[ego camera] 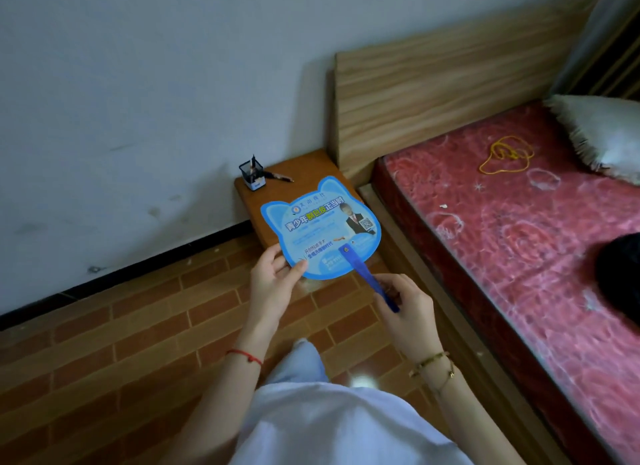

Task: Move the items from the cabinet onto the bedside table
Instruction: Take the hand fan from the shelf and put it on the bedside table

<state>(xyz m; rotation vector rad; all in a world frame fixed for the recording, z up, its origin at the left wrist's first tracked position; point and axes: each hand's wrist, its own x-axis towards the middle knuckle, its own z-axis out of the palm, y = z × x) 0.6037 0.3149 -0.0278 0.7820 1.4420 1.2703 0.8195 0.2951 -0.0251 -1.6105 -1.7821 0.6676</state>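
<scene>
A blue cat-shaped hand fan point(320, 227) with printed text hangs flat over the front part of the brown bedside table point(304, 172). My left hand point(273, 277) pinches the fan's lower left edge. My right hand point(405, 307) grips its dark blue handle. At the table's back left corner stands a small black mesh pen holder point(252, 176) with a pen in it, and another pen point(281, 177) lies beside it on the tabletop.
A wooden bed with a tall headboard point(446, 80) and a red patterned mattress point(519, 229) stands right of the table. On the mattress lie a yellow cord point(504, 154), a white pillow point(602, 135) and a black object point(623, 274). The floor is brick-patterned, with a white wall behind.
</scene>
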